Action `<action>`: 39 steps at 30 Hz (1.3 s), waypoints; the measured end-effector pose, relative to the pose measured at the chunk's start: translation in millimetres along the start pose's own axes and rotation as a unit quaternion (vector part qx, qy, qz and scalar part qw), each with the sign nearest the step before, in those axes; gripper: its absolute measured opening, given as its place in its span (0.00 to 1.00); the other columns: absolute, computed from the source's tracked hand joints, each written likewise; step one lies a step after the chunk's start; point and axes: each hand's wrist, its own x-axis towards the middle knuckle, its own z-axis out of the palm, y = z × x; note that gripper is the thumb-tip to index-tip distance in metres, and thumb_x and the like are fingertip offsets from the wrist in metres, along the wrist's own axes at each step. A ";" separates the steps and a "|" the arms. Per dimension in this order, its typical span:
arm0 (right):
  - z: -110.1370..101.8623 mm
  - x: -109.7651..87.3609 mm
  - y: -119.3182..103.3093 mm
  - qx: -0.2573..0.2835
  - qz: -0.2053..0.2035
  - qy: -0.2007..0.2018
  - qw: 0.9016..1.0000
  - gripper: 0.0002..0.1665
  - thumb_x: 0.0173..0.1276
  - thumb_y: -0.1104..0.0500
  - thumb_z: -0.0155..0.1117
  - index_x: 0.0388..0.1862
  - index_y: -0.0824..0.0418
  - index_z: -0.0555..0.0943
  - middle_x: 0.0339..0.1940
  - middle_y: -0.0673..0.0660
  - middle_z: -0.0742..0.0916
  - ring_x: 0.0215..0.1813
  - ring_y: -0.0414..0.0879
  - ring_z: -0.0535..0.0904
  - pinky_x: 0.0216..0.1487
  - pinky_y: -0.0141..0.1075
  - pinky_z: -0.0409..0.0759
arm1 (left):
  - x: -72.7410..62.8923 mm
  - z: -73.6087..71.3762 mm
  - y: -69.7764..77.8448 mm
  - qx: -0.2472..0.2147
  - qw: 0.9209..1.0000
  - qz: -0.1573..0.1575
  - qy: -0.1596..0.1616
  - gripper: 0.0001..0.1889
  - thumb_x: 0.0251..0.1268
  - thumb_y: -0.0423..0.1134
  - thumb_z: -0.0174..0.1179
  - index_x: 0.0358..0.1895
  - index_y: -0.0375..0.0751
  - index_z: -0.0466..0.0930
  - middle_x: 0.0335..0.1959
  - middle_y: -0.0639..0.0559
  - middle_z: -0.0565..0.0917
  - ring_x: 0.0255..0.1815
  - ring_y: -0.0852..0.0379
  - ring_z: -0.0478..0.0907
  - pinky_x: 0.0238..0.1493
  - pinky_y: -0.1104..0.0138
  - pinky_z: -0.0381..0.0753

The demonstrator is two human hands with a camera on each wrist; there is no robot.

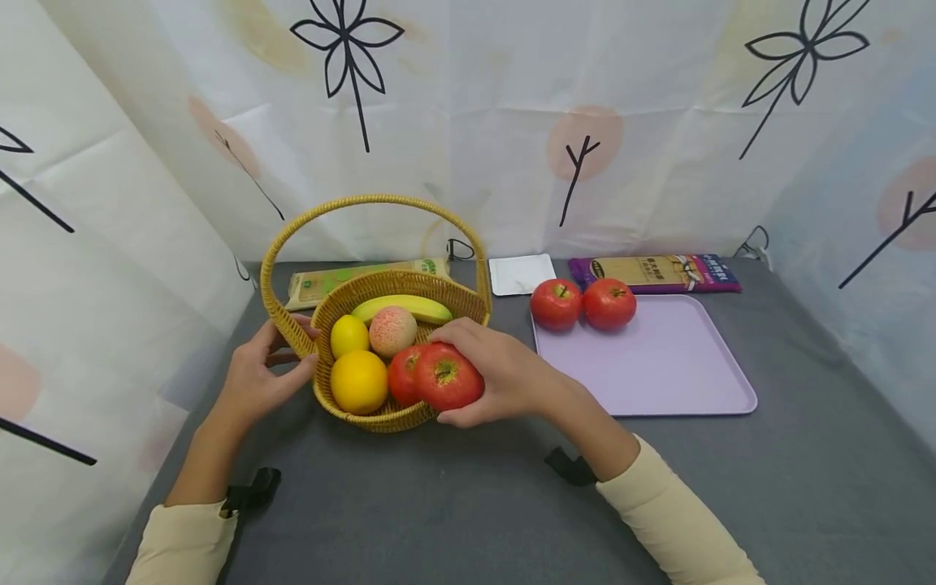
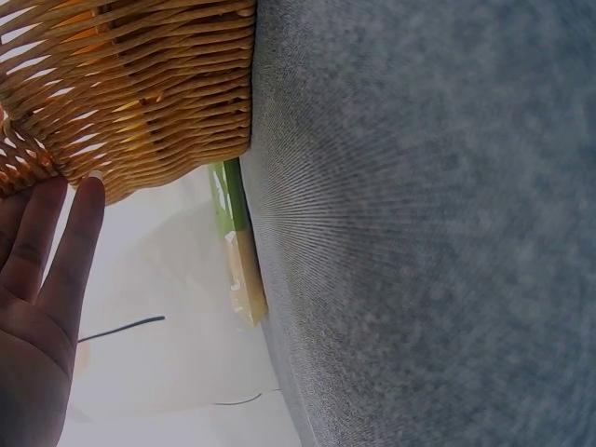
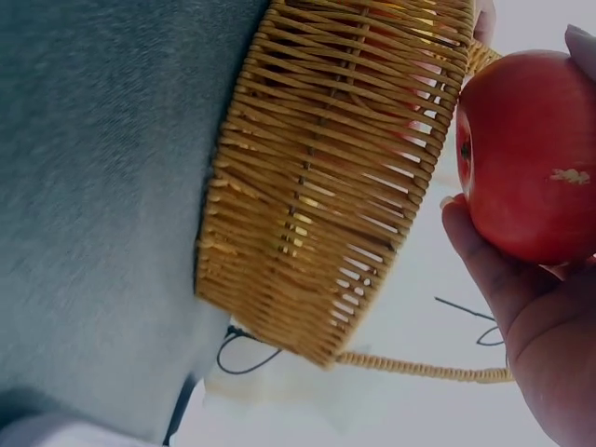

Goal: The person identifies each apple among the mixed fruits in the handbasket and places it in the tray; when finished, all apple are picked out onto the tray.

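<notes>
A yellow wicker basket [image 1: 387, 418] with a tall arched handle stands on the table. Inside lie a banana [image 1: 409, 307], a lemon [image 1: 349, 335], a peach [image 1: 393, 331], an orange [image 1: 359, 382] and a red apple [image 1: 402, 375]. My right hand [image 1: 504, 370] grips another red apple [image 1: 448, 382] over the basket's front right rim, with the thumb below it in the right wrist view. At the basket's left side, my left hand [image 1: 256, 374] holds the foot of the handle between thumb and fingers. The left wrist view shows its fingertips against the weave.
Two red apples [image 1: 557, 305] sit at the back left corner of a lilac tray [image 1: 680, 366] on the right. Behind lie a purple and tan packet [image 1: 658, 273], a white square [image 1: 522, 275] and a green and yellow packet [image 1: 322, 286]. Patterned curtains surround the grey table [image 1: 439, 504].
</notes>
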 end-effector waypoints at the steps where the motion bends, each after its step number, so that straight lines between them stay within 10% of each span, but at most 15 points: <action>1: -1.2 -2.3 -0.8 0.000 0.002 -0.001 1.000 0.47 0.50 0.44 0.81 0.65 0.54 0.69 0.59 0.48 0.77 0.56 0.38 0.74 0.49 0.31 0.81 | 0.2 -0.1 0.2 0.000 1.000 0.000 0.000 0.26 0.58 0.27 0.69 0.60 0.34 0.73 0.48 0.47 0.84 0.45 0.68 0.79 0.44 0.77 0.80; 30: -70.3 -85.1 19.5 0.006 0.136 0.132 0.982 0.52 0.44 0.54 0.86 0.67 0.55 0.69 0.60 0.53 0.78 0.60 0.49 0.73 0.45 0.47 0.85 | 3.4 -0.7 4.2 -0.007 1.000 -0.002 -0.004 0.26 0.58 0.27 0.69 0.61 0.35 0.73 0.49 0.46 0.84 0.46 0.67 0.79 0.46 0.77 0.80; 39: -102.4 -104.7 28.1 -0.029 0.180 0.224 0.958 0.52 0.43 0.64 0.85 0.68 0.59 0.70 0.59 0.53 0.79 0.58 0.45 0.72 0.43 0.25 0.79 | 0.5 -1.6 1.3 -0.005 1.000 -0.009 -0.007 0.26 0.58 0.28 0.69 0.61 0.34 0.73 0.49 0.48 0.84 0.47 0.67 0.79 0.45 0.75 0.81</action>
